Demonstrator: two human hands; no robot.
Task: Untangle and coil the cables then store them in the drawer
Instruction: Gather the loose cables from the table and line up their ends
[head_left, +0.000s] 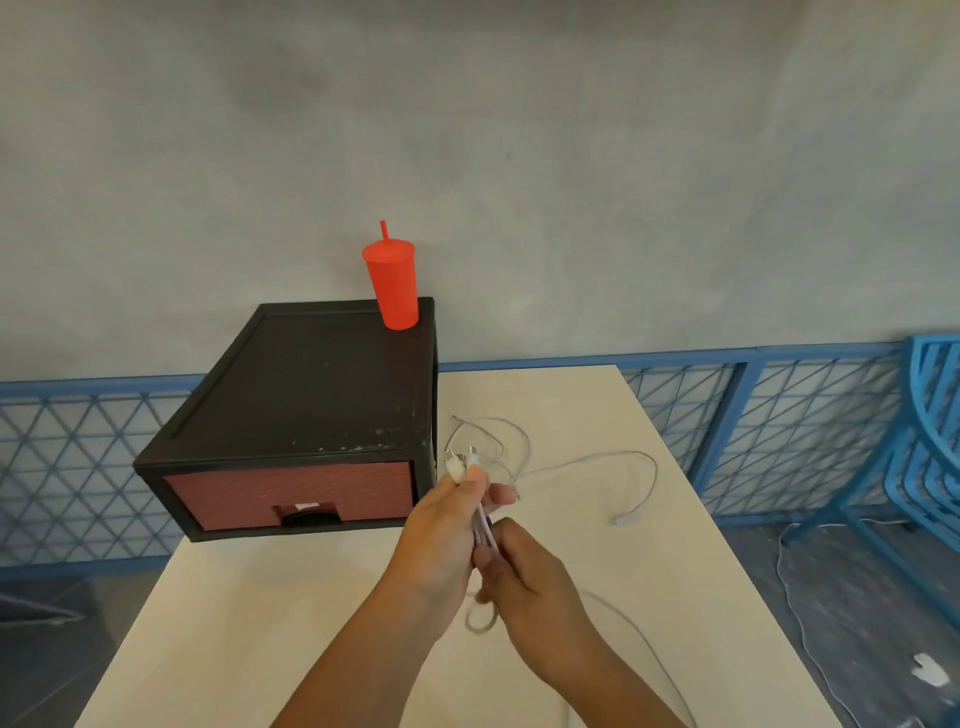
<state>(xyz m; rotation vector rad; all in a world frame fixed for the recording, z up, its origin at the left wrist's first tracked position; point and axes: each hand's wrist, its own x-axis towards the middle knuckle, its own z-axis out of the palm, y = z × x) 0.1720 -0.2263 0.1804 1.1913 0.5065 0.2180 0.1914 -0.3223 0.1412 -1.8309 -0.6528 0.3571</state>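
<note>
Both hands blur around the cables (485, 525); the drawer (291, 493) is closed.

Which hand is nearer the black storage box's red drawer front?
Left. The left hand sits just off the red drawer front's right edge, gripping the white cables; the right hand is lower and further right.

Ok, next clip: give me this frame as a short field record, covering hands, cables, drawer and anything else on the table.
left hand: closed on a bundle of white cables, connector ends sticking up above the fingers
right hand: gripping the same bundle lower down
white cables: partly loose, loops trailing on the table, one connector lying free to the right
drawer: red front, shut, in a black drawer unit
red cup: upright with straw, on top of the unit
table: white
</note>
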